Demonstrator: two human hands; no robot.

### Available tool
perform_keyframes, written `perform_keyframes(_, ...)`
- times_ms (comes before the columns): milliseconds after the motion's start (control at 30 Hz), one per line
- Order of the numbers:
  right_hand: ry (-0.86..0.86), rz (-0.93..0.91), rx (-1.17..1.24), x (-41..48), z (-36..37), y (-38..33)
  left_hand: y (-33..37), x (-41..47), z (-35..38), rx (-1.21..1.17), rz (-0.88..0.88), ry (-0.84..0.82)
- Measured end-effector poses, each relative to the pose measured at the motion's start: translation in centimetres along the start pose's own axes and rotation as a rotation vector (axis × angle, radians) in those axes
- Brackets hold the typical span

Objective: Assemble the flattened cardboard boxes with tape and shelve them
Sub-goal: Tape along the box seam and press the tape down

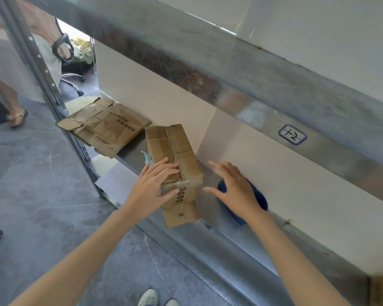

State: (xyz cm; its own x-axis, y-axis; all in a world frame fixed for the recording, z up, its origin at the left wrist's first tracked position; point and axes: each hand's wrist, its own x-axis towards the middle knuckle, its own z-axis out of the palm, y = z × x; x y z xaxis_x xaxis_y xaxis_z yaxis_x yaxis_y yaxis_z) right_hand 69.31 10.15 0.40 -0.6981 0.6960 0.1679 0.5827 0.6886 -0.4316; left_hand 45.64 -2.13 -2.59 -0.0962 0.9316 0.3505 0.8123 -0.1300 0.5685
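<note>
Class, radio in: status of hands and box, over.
Left hand pressing box on shelf. Right hand open, just clear. Blue object under right hand.

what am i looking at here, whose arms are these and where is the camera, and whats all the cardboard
There is no machine here: a person is working with bare hands. The single picture comes from a wide-angle camera worn on that person's head, looking forward and down, so the two arms reaching in from the bottom are the wearer's own.

In front of them is a metal shelf. On it stands a made-up cardboard box. The left hand rests on its near end, with the fingers laid flat across the top and the thumb against the end face. The right hand is spread open over a blue object, which the hand mostly hides, so I cannot tell what it is. Further along the shelf lie flattened cardboard boxes, not yet assembled.

At the far left, another person's legs and an office chair are visible.
</note>
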Motion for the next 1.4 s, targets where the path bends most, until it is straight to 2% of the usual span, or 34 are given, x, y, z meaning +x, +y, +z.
perform_keyframes(67, -0.107, -0.091, 0.047, 1.6, 0.7, -1.9, -0.2, 0.1, 0.1, 0.014, 0.035, 0.017)
perform_keyframes(133, -0.140, -0.144, 0.049, 2.7, 1.4, -2.6, -0.5, 0.2, 0.1, 0.038, 0.067, 0.015)
perform_keyframes(300, -0.033, -0.101, 0.181, 3.3, 2.5, -1.9, -0.9, 0.0, 0.2, 0.107, 0.138, -0.001)
perform_keyframes(533, -0.037, -0.069, 0.283, 3.0, 2.8, -1.8, 0.1, -0.1, -0.1, -0.112, -0.009, 0.066)
perform_keyframes(767, 0.082, 0.008, 0.359, 3.0, 4.1, -2.9, 0.7, 0.3, 0.3, -0.117, -0.105, 0.142)
perform_keyframes(867, 0.098, 0.019, 0.344, 3.7, 4.0, -2.8, 0.4, 0.3, 0.1, -0.110, -0.089, 0.097)
perform_keyframes(1133, -0.021, -0.008, 0.378, 3.5, 2.8, -2.0, -1.1, -0.3, -1.4, -0.111, -0.027, -0.056)
perform_keyframes(1400, 0.018, -0.002, 0.378, 3.5, 2.9, -1.9, -0.8, 0.1, -1.5, -0.148, -0.058, -0.034)
